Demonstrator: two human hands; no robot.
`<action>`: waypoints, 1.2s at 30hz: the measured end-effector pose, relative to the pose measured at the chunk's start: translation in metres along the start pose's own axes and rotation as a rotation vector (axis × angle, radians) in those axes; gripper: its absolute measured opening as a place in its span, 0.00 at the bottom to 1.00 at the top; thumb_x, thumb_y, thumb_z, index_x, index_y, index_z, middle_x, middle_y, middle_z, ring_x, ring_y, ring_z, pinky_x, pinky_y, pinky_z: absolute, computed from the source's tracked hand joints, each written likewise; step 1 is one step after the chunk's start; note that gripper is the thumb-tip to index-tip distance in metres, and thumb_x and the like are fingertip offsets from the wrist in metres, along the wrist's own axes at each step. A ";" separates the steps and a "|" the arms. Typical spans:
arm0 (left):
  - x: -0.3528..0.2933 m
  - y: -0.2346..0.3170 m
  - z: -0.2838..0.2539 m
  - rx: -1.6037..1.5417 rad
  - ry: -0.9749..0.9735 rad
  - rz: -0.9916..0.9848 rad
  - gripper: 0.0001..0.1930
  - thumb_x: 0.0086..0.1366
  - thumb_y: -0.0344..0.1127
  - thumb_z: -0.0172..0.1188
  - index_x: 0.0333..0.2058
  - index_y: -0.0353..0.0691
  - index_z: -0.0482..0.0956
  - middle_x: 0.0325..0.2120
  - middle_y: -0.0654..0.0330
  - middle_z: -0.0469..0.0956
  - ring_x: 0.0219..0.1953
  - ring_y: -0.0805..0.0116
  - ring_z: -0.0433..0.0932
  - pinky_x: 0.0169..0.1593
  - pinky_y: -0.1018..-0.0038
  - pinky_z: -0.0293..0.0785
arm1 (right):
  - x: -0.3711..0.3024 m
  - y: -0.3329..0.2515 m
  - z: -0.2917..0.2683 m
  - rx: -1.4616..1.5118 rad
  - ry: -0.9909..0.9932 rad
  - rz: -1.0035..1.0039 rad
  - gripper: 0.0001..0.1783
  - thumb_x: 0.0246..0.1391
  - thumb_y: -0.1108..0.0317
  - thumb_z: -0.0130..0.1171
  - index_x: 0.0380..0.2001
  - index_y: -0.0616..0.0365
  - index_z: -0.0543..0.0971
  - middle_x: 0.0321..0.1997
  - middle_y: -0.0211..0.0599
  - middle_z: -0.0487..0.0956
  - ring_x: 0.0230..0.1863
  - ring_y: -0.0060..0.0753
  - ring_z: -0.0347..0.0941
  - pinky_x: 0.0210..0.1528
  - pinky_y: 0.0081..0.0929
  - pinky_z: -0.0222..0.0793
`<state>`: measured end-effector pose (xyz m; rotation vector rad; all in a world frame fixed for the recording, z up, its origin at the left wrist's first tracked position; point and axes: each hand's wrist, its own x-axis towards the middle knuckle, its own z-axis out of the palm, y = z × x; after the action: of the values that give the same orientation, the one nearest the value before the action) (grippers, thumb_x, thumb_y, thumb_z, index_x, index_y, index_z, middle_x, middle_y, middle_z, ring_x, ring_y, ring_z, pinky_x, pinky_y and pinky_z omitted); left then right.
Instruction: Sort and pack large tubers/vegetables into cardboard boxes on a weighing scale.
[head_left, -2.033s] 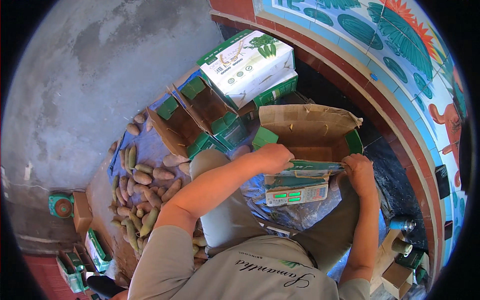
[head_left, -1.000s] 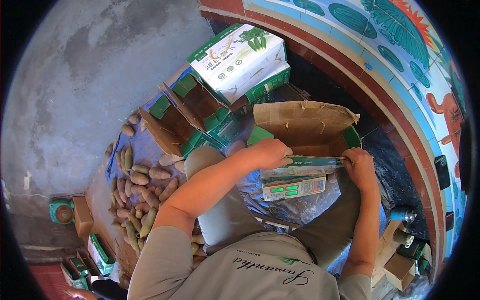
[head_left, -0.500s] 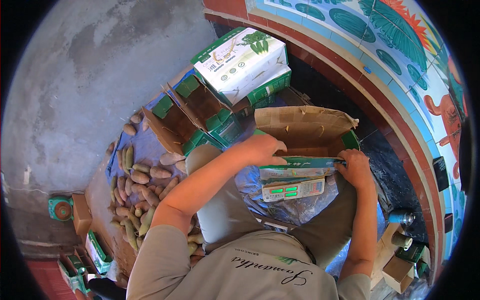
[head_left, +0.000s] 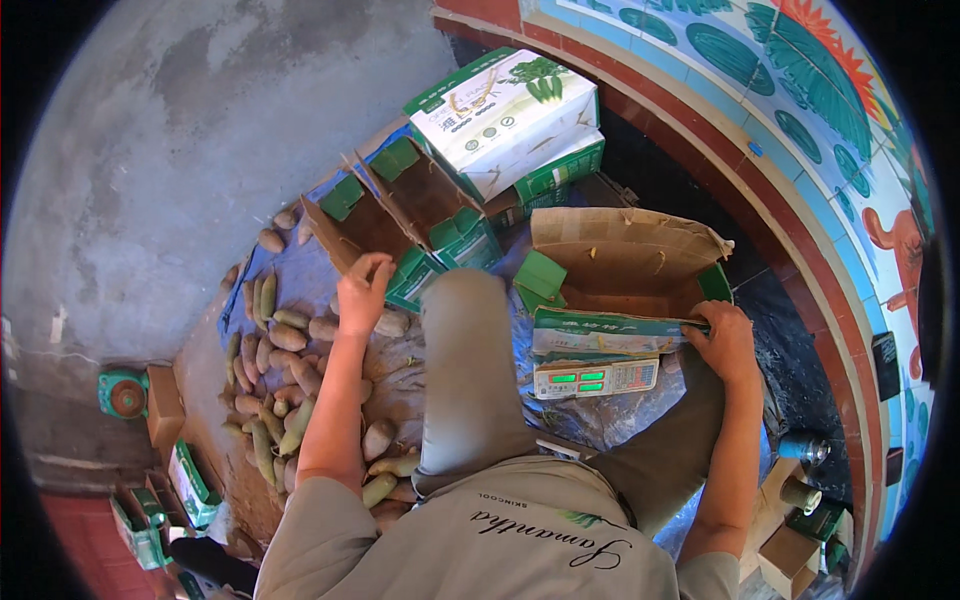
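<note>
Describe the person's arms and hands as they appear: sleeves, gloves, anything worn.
Both forearms are bare from the short sleeves of a grey-beige T-shirt with dark lettering across it. The left hand and right hand are ungloved. No watch, ring or bracelet can be made out on either wrist, though the view is small.

- The open brown cardboard box (head_left: 625, 262) has green flaps and stands upright; the front flap (head_left: 610, 333) is folded down over a digital scale (head_left: 596, 378).
- A pale brown root (head_left: 392, 323) lies on the blue sheet, just beside the heap of roots (head_left: 275, 380).
</note>
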<state>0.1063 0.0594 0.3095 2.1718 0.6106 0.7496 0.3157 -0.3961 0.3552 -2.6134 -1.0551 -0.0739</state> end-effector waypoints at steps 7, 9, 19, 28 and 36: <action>-0.112 -0.185 -0.006 0.494 -0.216 -0.414 0.13 0.58 0.41 0.54 0.32 0.38 0.80 0.28 0.50 0.79 0.35 0.57 0.79 0.38 0.65 0.73 | 0.002 -0.007 -0.003 0.041 0.032 0.022 0.13 0.41 0.63 0.64 0.29 0.59 0.77 0.30 0.42 0.77 0.35 0.48 0.72 0.39 0.38 0.66; -0.151 -0.217 0.001 0.439 -0.239 -0.554 0.13 0.59 0.42 0.53 0.32 0.39 0.80 0.29 0.49 0.79 0.36 0.56 0.79 0.40 0.64 0.73 | 0.002 -0.010 -0.004 0.048 0.019 0.027 0.13 0.43 0.62 0.63 0.29 0.59 0.77 0.30 0.43 0.77 0.36 0.49 0.72 0.38 0.38 0.66; -0.308 -0.327 -0.035 0.767 -0.821 -0.649 0.21 0.58 0.46 0.49 0.48 0.45 0.74 0.49 0.53 0.72 0.51 0.56 0.72 0.54 0.64 0.68 | 0.012 -0.009 0.004 0.029 0.095 0.019 0.13 0.55 0.62 0.52 0.30 0.62 0.76 0.30 0.48 0.76 0.34 0.51 0.72 0.37 0.40 0.66; -0.312 -0.221 -0.036 0.749 -0.545 -1.281 0.38 0.51 0.43 0.60 0.61 0.57 0.55 0.58 0.54 0.61 0.58 0.51 0.63 0.58 0.62 0.63 | 0.010 0.005 0.010 0.010 0.121 0.129 0.13 0.58 0.63 0.50 0.32 0.63 0.76 0.31 0.49 0.76 0.33 0.51 0.72 0.36 0.38 0.67; -0.297 -0.233 -0.037 0.692 -0.394 -1.247 0.36 0.51 0.42 0.61 0.59 0.54 0.57 0.55 0.52 0.62 0.56 0.52 0.64 0.57 0.62 0.64 | 0.010 0.011 0.013 0.000 0.086 0.183 0.12 0.58 0.64 0.50 0.32 0.63 0.76 0.29 0.47 0.75 0.31 0.48 0.72 0.34 0.35 0.67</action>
<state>-0.1742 0.0346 0.0562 1.8301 1.8916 -0.6184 0.3301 -0.3929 0.3418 -2.6675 -0.7831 -0.1423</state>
